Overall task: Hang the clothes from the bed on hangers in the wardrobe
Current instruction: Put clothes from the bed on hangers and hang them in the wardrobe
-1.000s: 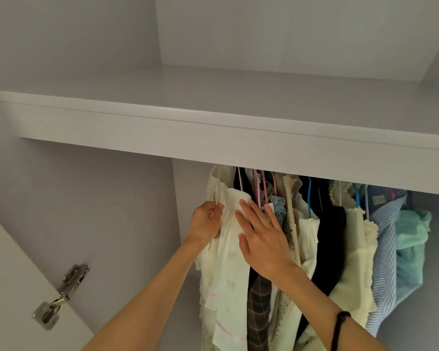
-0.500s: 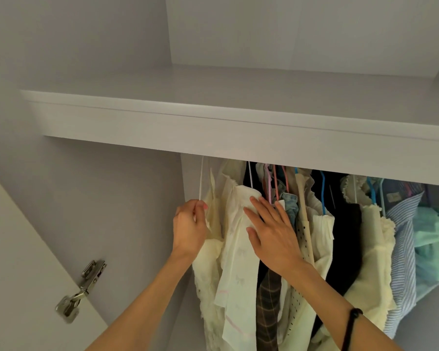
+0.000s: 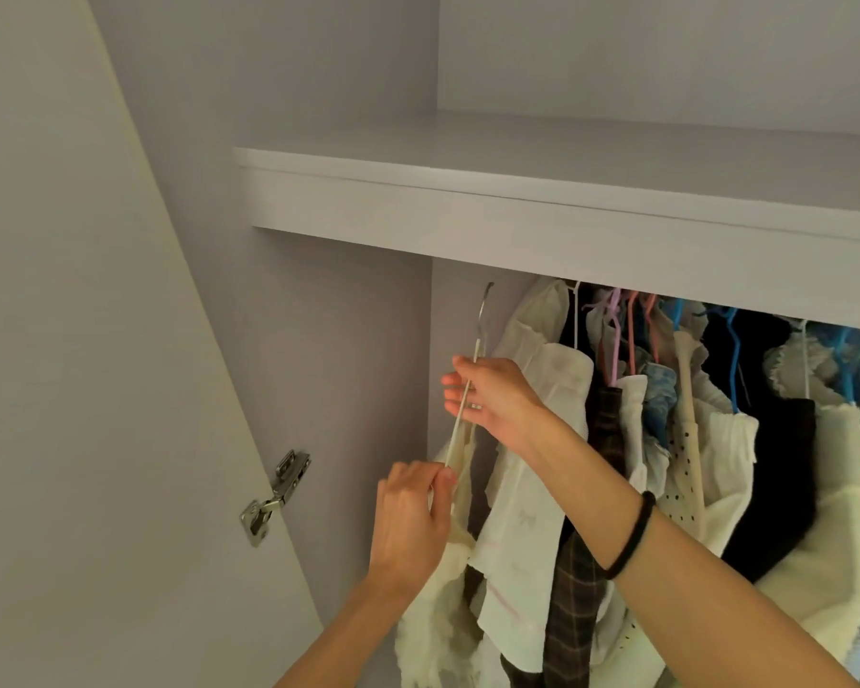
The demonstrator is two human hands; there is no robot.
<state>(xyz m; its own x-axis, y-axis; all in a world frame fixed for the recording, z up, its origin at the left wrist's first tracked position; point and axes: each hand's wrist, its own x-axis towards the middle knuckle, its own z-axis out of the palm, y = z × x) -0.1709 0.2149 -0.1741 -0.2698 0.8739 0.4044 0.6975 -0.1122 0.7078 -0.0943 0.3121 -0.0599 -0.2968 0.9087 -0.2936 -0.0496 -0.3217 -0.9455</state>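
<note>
Head view: the left hand [image 3: 410, 521] pinches a cream top [image 3: 455, 494] at the low end of a white hanger [image 3: 469, 389]. Higher up, the right hand [image 3: 492, 397] curls its fingers round that hanger, left of the hanging clothes [image 3: 716, 439] under the shelf [image 3: 567, 221].

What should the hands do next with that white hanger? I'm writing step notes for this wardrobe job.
Probably lift the white hanger so its hook catches the rail, which is hidden behind the shelf. The hook tip sits below the shelf edge, left of the hung clothes; the right hand grips its neck while the left hand pinches the cream garment.
</note>
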